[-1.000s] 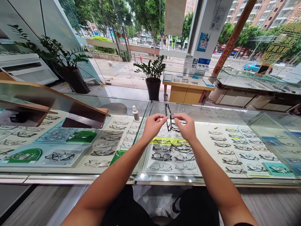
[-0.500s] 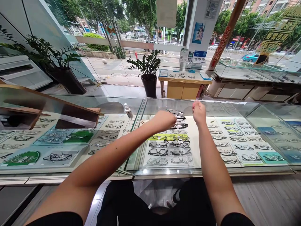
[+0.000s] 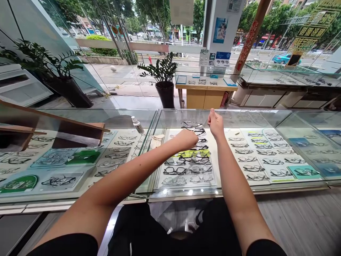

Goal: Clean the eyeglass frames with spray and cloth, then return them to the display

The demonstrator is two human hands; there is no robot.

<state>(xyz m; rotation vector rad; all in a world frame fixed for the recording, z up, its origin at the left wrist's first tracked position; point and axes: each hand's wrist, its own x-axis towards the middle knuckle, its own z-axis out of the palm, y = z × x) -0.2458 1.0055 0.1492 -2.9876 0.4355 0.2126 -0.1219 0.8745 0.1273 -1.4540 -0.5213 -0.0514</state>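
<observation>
My left hand (image 3: 187,139) is closed in a fist, knuckles up, over the middle of the glass display case (image 3: 183,192). My right hand (image 3: 216,124) is closed too, thumb uppermost, a little farther off and to the right. A narrow gap separates the two hands. What either holds, if anything, is hidden by the curled fingers. Below them, rows of eyeglasses (image 3: 174,171) show through the glass, several beside a yellow strip (image 3: 193,154). A cream cloth (image 3: 157,141) lies just beyond my left forearm.
Left of the hands, a small white bottle (image 3: 137,125) stands on the counter. A wooden stand (image 3: 90,133) juts in at far left. More eyeglasses (image 3: 254,168) fill the cases on both sides. Past the counter are a potted plant (image 3: 165,93) and a small wooden table (image 3: 210,97).
The view has swung slightly to the right. My hands are closer together than before, both still closed. More of the cream cloth shows past my left forearm.
</observation>
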